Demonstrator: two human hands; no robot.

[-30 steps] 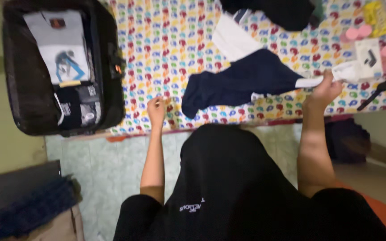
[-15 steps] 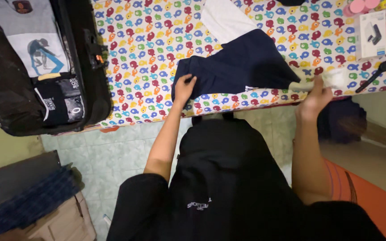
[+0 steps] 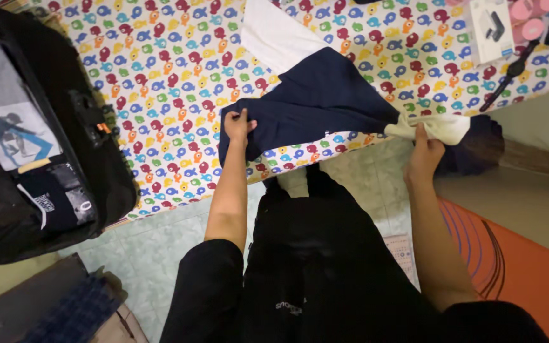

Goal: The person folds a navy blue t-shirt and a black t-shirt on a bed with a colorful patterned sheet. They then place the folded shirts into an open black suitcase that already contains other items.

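Setting: we look down on a bed (image 3: 179, 76) spread with a sheet printed in small coloured fish, its near edge running beside a pale tiled floor (image 3: 160, 248).

Garment: a navy garment (image 3: 312, 105) with white panels lies along the bed's near edge, one white end hanging over the side.

Left hand (image 3: 237, 124): closed, pinching the garment's dark left edge, held slightly raised off the sheet.

Right hand (image 3: 424, 143): closed around the bunched white end (image 3: 443, 127) at the bed's edge.

Change: a second ago our left hand hovered empty over the sheet, apart from the cloth; now both hands grip opposite ends, and the garment has been drawn nearer to us. We judge that it is being stretched and squared up for folding.

Suitcase (image 3: 39, 159): open at the left, folded shirts packed inside, well apart from the garment.

Far right corner: a white box (image 3: 489, 24), pink round items (image 3: 532, 28) and what may be a black strap or watch (image 3: 509, 73); too small to tell.

Floor right: an orange mat (image 3: 528, 273).
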